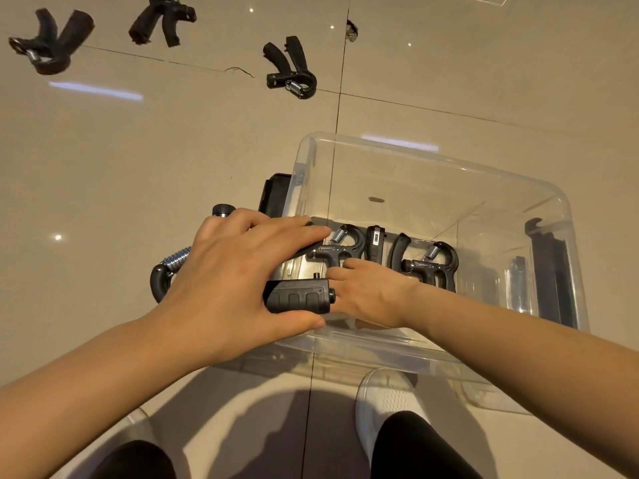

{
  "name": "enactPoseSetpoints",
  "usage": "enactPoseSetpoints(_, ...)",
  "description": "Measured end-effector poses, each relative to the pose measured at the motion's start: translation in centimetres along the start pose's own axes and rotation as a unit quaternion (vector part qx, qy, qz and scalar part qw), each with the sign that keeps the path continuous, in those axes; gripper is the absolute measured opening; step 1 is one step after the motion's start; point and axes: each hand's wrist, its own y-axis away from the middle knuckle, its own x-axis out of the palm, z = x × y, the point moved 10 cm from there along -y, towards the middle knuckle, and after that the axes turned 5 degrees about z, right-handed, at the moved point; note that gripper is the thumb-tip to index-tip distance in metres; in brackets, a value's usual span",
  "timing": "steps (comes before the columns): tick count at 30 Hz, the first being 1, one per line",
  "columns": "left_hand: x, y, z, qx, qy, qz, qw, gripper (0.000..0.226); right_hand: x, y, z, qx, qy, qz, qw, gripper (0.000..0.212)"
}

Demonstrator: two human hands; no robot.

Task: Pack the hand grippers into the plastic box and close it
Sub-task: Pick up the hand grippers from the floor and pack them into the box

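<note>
Left hand (235, 274) grips a hand gripper (297, 299) over the plastic box (484, 174) rim; right hand (366, 292) inside, fingers curled, hold unclear.

Indoor room, likely a home: glossy beige tiled floor (173, 150) with grout lines, a cracked tile, person in white slippers (383, 406)

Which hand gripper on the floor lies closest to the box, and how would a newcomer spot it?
Start at the clear plastic box. Beyond its far left corner lies a black hand gripper, alone on the tile seam. Unlike the two grippers farther left, its handles look smooth, not fuzzy.
</note>
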Motion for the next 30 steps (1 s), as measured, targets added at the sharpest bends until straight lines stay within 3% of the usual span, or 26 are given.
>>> enactPoseSetpoints(3,0.1,0.1,0.0,-0.001,-0.001,0.0,1.0,0.078,1.3,-0.1,-0.7,0.013,-0.036,0.014,0.999,0.05)
enactPoseSetpoints(10,0.1,-0.1,0.1,0.005,0.012,-0.002,1.0,0.077,0.3,0.0,-1.1,0.004,-0.094,-0.117,0.989,0.053)
enactPoseSetpoints(15,-0.1,0.0,-0.1,0.003,0.0,-0.022,1.0,0.074,-0.6,1.5,-2.8,0.084,-0.196,-0.099,0.972,0.057)
enactPoseSetpoints(17,-0.3,0.1,-0.1,-0.005,0.003,-0.028,1.0,0.075,-1.9,3.9,-5.5,0.182,-0.324,-0.119,0.921,0.051)
enactPoseSetpoints(19,-0.4,0.2,0.0,-0.013,0.02,-0.029,0.999,0.076,-3.7,7.0,-7.2,0.259,-0.473,-0.171,0.824,0.043)
enactPoseSetpoints(21,-0.4,0.4,0.1,-0.019,0.033,-0.031,0.999,0.078,-5.5,9.6,-7.1,0.278,-0.606,-0.242,0.705,0.03)
enactPoseSetpoints(23,-0.4,0.4,0.1,-0.019,0.035,-0.035,0.999,0.078,-6.7,10.2,-5.1,0.248,-0.693,-0.261,0.625,0.026)
enactPoseSetpoints(27,-0.6,0.4,0.0,-0.016,0.019,-0.052,0.998,0.079,-8.1,9.1,-1.3,0.237,-0.715,-0.253,0.607,0.025)
enactPoseSetpoints(30,-1.2,0.8,-0.5,-0.007,0.016,-0.076,0.997,0.083,-7.9,8.7,-0.7,0.258,-0.732,-0.278,0.566,0.02)
